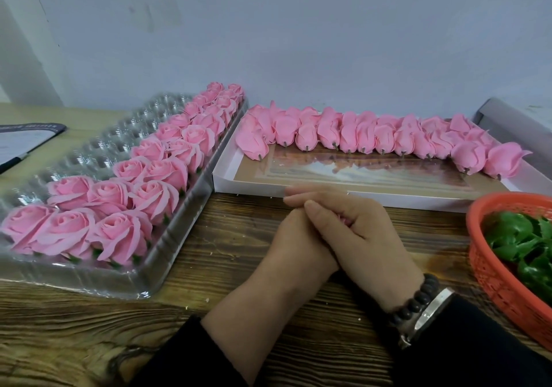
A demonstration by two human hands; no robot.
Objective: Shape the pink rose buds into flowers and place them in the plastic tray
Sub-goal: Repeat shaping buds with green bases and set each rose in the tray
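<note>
My two hands are clasped together over the wooden table, in front of the white box. My right hand (355,225) lies cupped over my left hand (294,246). A sliver of a pink rose bud (344,218) shows between them; the rest is hidden. The clear plastic tray (89,153) lies at the left. Several shaped pink roses (119,231) fill the rows along its right side. Several closed pink buds (358,138) lie in a line along the back of the white box (248,187).
An orange basket (507,285) with green leaf pieces (522,237) stands at the right edge. A dark-edged pad (21,141) lies at the far left. A grey box (513,117) sits at the back right against the wall.
</note>
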